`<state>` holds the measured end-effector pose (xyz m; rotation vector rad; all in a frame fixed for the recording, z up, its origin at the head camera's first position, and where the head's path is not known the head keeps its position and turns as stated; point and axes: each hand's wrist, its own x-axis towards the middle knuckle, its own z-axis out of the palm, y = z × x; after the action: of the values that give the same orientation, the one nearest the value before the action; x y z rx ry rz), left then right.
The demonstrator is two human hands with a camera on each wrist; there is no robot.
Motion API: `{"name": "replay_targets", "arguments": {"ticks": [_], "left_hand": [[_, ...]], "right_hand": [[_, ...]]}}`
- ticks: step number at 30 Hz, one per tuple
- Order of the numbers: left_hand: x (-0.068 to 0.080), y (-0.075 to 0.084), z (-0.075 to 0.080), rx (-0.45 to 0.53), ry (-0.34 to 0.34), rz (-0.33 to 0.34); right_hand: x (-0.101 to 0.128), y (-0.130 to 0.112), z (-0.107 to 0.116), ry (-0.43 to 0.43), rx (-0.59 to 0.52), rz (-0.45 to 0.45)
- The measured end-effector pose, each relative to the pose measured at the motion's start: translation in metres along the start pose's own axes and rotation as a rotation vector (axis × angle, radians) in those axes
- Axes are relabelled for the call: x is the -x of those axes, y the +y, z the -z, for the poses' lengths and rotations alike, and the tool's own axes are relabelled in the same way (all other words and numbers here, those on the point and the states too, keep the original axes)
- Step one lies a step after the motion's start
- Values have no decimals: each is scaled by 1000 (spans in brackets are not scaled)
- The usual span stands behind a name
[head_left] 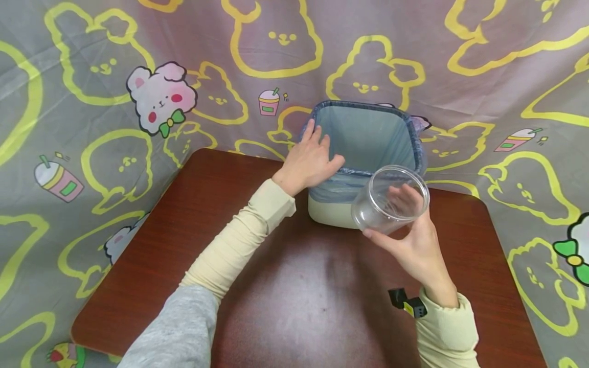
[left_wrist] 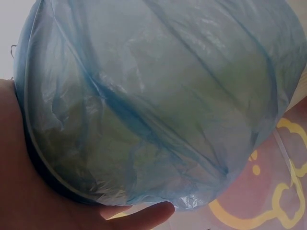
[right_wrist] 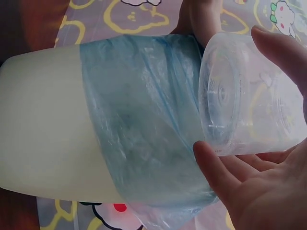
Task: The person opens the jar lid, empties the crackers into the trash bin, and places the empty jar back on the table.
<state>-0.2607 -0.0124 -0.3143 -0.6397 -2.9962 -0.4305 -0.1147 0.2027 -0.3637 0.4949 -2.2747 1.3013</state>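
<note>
A pale trash bin (head_left: 333, 212) stands upright, lined with a blue plastic bag (head_left: 372, 135) that is folded over its rim. My left hand (head_left: 309, 161) lies at the bin's near left corner, its fingers spread along the rim. The left wrist view shows the bag (left_wrist: 158, 105) filling most of the picture, with that hand's fingertip (left_wrist: 160, 211) along its lower edge. In my right hand (head_left: 421, 250) I hold a clear plastic jar (head_left: 375, 204), tilted, in front of the bin's right side. Its base (right_wrist: 223, 93) faces the bag in the right wrist view.
The bin stands at the back of a reddish-brown table (head_left: 294, 296) with rounded corners. Behind and beside the table hangs a grey curtain (head_left: 193, 30) with yellow cartoon outlines. A small black device (head_left: 407, 302) is by the right wrist.
</note>
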Motion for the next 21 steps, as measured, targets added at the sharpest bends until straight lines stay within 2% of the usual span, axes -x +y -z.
{"name": "replay_targets", "arguments": {"ticks": [21], "left_hand": [[0, 1, 1, -1, -6, 10]], "right_hand": [[4, 2, -2, -47, 17, -29]]}}
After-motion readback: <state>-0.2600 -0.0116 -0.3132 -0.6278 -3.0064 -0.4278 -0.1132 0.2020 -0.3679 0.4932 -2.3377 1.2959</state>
